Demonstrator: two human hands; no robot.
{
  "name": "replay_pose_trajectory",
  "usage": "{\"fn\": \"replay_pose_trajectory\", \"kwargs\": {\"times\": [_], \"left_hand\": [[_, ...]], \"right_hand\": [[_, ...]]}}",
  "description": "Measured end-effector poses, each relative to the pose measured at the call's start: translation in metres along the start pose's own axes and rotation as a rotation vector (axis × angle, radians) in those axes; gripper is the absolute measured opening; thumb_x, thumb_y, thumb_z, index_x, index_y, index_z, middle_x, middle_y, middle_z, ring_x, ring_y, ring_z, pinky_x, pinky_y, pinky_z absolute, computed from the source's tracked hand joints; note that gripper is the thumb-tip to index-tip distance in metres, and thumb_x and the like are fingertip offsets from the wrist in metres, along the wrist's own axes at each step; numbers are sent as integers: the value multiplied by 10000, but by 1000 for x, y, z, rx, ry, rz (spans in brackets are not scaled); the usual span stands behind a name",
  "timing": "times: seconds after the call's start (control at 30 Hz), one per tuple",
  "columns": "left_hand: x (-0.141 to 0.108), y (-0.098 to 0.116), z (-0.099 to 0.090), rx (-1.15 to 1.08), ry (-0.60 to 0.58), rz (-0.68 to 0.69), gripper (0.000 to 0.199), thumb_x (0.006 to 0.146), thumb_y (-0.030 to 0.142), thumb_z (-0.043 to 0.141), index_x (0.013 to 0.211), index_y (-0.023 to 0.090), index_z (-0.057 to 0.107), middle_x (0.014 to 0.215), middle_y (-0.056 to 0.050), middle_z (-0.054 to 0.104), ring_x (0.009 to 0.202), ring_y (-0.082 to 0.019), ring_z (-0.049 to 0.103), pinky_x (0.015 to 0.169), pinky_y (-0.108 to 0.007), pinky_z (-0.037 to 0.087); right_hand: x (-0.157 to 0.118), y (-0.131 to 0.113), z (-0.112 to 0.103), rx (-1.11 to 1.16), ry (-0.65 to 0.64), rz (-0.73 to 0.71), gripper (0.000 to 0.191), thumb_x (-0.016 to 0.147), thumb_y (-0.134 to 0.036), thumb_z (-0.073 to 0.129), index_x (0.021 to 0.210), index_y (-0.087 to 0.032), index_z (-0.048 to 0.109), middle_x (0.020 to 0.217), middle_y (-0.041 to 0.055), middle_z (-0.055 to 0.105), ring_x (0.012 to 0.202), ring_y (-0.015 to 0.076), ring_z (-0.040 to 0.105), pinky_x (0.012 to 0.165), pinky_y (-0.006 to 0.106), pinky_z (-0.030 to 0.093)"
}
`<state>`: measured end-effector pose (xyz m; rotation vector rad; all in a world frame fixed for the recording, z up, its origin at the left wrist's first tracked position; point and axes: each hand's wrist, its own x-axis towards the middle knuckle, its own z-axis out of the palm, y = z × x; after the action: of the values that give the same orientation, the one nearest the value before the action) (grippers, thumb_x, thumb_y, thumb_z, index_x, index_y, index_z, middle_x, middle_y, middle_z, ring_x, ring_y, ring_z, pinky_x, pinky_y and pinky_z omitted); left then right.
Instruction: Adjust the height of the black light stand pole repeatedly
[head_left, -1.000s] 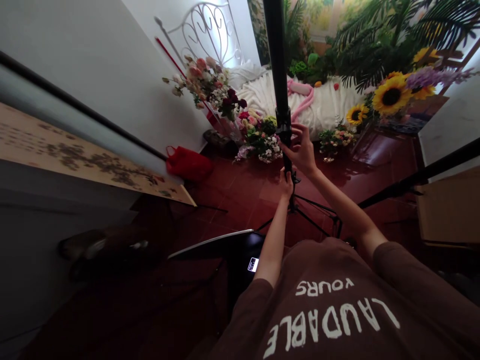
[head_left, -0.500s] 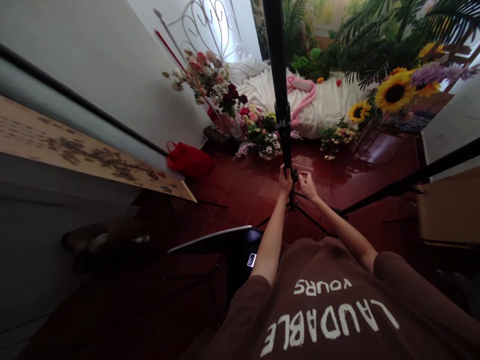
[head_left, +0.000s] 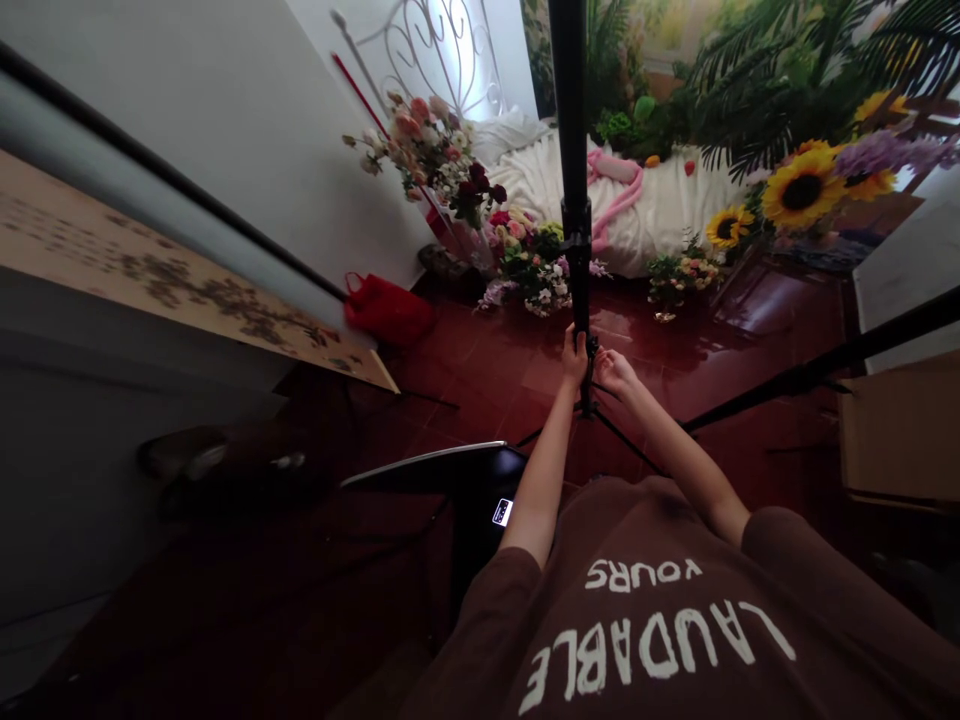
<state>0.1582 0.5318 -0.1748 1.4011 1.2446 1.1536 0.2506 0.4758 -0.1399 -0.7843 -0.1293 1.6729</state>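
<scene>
A tall black light stand point(head_left: 576, 160) rises in front of me, its legs spread on the floor. My left hand point(head_left: 575, 356) is wrapped around its lower pole. Just to the right, my right hand point(head_left: 616, 372) is closed, palm turned partly up, with its fingertips at the small dark knob point(head_left: 592, 345) on the stand's collar. The fingertips partly hide that knob. Higher up the pole sits another collar point(head_left: 576, 225).
A second black pole point(head_left: 810, 372) slants in from the right beside a cardboard box point(head_left: 900, 435). To the left are a long painted panel point(head_left: 187, 285), a red bag point(head_left: 390, 308) and a dark screen point(head_left: 427, 470). Artificial flowers point(head_left: 525, 250) stand before a cloth-covered bed point(head_left: 675, 200).
My right hand has turned its palm more upward at the knob, its fingers curling more. My left hand keeps its hold on the pole. The view has shifted slightly.
</scene>
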Motion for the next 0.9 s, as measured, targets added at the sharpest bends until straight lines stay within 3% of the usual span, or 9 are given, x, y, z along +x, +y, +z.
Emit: {"fn": "replay_pose_trajectory", "kwargs": {"times": [0.1, 0.2, 0.3, 0.4, 0.5, 0.63, 0.77, 0.9], "left_hand": [[-3, 1, 4, -53, 34, -1, 489, 989, 568, 437, 1282, 213, 603, 1123, -89, 712, 1037, -173, 660, 956, -294, 511], [-15, 0, 10, -84, 121, 30, 501, 1016, 536, 377, 1357, 221, 565, 1325, -114, 648, 1286, -180, 578, 1117, -328, 432], [-40, -8, 23, -64, 241, 13, 512, 1038, 472, 320, 1427, 196, 504, 1497, -148, 519, 1443, -191, 450, 1215, -351, 330], [-75, -22, 45, -24, 264, -169, 503, 1040, 393, 331, 1456, 139, 456, 1534, -196, 466, 1460, -212, 438, 1216, -364, 330], [-110, -28, 74, -35, 65, -313, 421, 1031, 270, 337, 1384, 112, 505, 1473, -197, 540, 1407, -206, 507, 1188, -369, 376], [-140, -11, 118, -97, -304, -213, 355, 1031, 249, 327, 1261, 147, 577, 1352, -146, 649, 1305, -190, 593, 1156, -393, 416], [-151, 33, 164, -169, -571, 2, 341, 1028, 346, 391, 1246, 177, 591, 1321, -126, 664, 1280, -200, 603, 1144, -402, 422], [-162, 80, 205, -298, -775, 206, 434, 1010, 508, 415, 1277, 210, 583, 1348, -118, 641, 1308, -210, 578, 1156, -393, 403]], "right_hand": [[-17, 3, -13, 44, 87, 11, 138, 853, -61, 557, 895, -177, 619, 681, -15, 693, 590, 81, 669, 579, 147, 592], [-44, 2, -39, 130, 274, 52, 185, 836, -24, 494, 864, -173, 600, 657, -3, 714, 559, 71, 692, 588, 121, 592], [-77, -3, -79, 174, 454, 9, 234, 836, -21, 455, 896, -177, 620, 682, 10, 742, 581, 89, 719, 580, 148, 611], [-114, -10, -127, 164, 568, -70, 251, 828, -30, 441, 868, -188, 632, 700, 17, 752, 596, 101, 733, 581, 174, 626], [-155, -21, -170, 163, 669, -192, 246, 807, -34, 459, 832, -208, 631, 706, 3, 754, 609, 101, 738, 581, 180, 630], [-217, -40, -204, 208, 801, -354, 232, 842, -54, 452, 823, -211, 622, 719, -2, 754, 603, 90, 732, 575, 162, 615], [-271, -73, -211, 184, 872, -464, 225, 897, -91, 437, 843, -214, 618, 716, -10, 741, 578, 73, 708, 543, 140, 580], [-304, -121, -204, -18, 846, -561, 205, 959, -170, 441, 954, -237, 635, 810, -3, 752, 646, 83, 714, 562, 154, 569]]}}
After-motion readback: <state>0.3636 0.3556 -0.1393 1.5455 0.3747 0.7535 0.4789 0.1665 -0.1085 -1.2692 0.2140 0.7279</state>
